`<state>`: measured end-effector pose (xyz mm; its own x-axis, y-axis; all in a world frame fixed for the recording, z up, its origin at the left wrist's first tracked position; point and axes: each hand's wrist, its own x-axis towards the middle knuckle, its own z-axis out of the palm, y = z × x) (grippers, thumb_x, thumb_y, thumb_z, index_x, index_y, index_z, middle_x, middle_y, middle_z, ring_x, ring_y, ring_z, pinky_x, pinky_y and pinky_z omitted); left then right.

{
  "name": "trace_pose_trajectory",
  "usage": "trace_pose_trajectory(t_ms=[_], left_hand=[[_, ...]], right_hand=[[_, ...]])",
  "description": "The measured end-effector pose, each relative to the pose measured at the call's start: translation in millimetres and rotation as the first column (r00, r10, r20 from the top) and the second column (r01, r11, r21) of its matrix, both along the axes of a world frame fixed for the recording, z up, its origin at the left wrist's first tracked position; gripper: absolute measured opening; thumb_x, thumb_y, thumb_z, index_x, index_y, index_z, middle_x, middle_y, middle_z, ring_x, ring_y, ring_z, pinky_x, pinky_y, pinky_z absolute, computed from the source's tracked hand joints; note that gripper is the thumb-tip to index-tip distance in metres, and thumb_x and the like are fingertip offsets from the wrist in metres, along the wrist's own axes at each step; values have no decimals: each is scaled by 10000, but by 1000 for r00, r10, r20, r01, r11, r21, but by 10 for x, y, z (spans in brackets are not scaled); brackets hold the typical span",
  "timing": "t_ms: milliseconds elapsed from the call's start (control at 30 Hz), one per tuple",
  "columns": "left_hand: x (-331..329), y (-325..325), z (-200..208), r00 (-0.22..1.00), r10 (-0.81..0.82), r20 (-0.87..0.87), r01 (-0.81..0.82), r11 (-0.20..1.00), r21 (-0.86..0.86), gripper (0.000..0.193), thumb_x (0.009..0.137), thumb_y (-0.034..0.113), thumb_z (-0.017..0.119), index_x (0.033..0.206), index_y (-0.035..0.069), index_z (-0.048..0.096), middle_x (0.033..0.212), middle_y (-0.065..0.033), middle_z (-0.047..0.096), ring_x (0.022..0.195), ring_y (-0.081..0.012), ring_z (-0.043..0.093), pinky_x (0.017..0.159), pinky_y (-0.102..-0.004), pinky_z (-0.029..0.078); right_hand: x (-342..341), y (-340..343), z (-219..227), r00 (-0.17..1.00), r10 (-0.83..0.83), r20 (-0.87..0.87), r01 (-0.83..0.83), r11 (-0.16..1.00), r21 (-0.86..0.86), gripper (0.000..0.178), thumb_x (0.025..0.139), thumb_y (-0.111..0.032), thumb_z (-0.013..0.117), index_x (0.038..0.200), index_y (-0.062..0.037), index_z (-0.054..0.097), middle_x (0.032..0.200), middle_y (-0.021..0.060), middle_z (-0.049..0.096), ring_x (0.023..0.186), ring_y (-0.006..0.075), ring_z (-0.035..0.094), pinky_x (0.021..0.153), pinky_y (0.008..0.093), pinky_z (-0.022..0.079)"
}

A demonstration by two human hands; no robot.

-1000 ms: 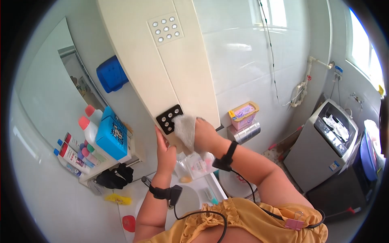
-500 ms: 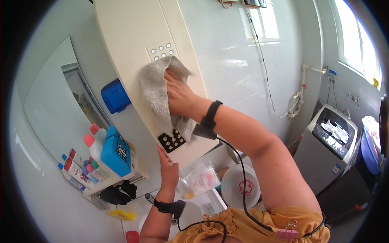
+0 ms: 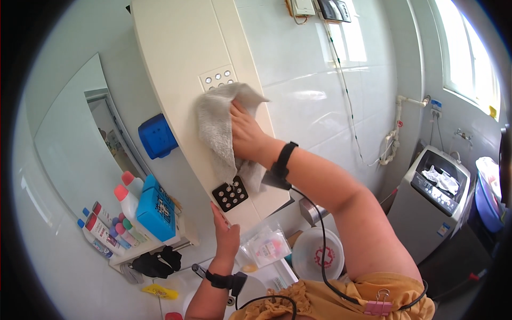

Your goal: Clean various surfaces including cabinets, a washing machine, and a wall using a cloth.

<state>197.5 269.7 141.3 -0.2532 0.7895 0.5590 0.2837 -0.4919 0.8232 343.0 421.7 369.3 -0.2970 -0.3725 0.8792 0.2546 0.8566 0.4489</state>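
A long cream cabinet (image 3: 184,53) with round metal dots slants through the middle of the view. My right hand (image 3: 248,130) presses a grey terry cloth (image 3: 216,125) against its face, fingers spread over the fabric and partly hidden in its folds. Below the cloth, a black square panel (image 3: 230,193) with silver dots shows on the same face. My left hand (image 3: 226,237) grips the cabinet's lower left edge, thumb in front; some of its fingers are hidden behind. Each wrist wears a black strap with a small device.
Bottles and a blue box (image 3: 156,210) crowd a shelf at left, beside a mirror (image 3: 69,128). A blue holder (image 3: 158,136) is on the wall. Below are a washbasin (image 3: 253,285) and white bucket (image 3: 318,253). A washing machine (image 3: 426,205) stands at right. A black cable runs from my right wrist.
My right hand and the cloth have slid slightly to the right over the cabinet, baring more of the black panel. The whole view has shifted a little; my left hand keeps its place on the edge.
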Motion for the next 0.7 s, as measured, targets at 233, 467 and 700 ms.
trace_pose_trajectory(t_ms=[233,467,700], left_hand=[[50,-41,38,999,28,-15,-29,999,-21,962,731,-148,445,1549,-2,-39,1571,-193,213,1441,-269,289,1168,-340,228],[11,49,28,996,-67,60,66,997,29,926,754,-155,424,1562,27,9,1538,-153,293,1391,-235,362,1138,-324,288],[-18,-28,39,1000,23,6,-23,997,-72,849,876,-8,563,1567,67,75,1520,-132,346,1346,-224,410,1105,-347,337]], right_hand=[[77,199,27,980,56,-191,-143,865,-481,408,927,-261,607,1263,-33,568,1303,195,542,1191,354,518,1013,414,419],[219,295,-1497,999,35,37,-22,948,-318,518,843,-172,668,1320,-24,530,1371,185,516,1272,380,467,1090,451,359],[-175,-212,-1714,958,198,208,-116,930,-350,307,766,-145,644,1063,-74,680,1127,116,625,1137,332,546,1082,483,360]])
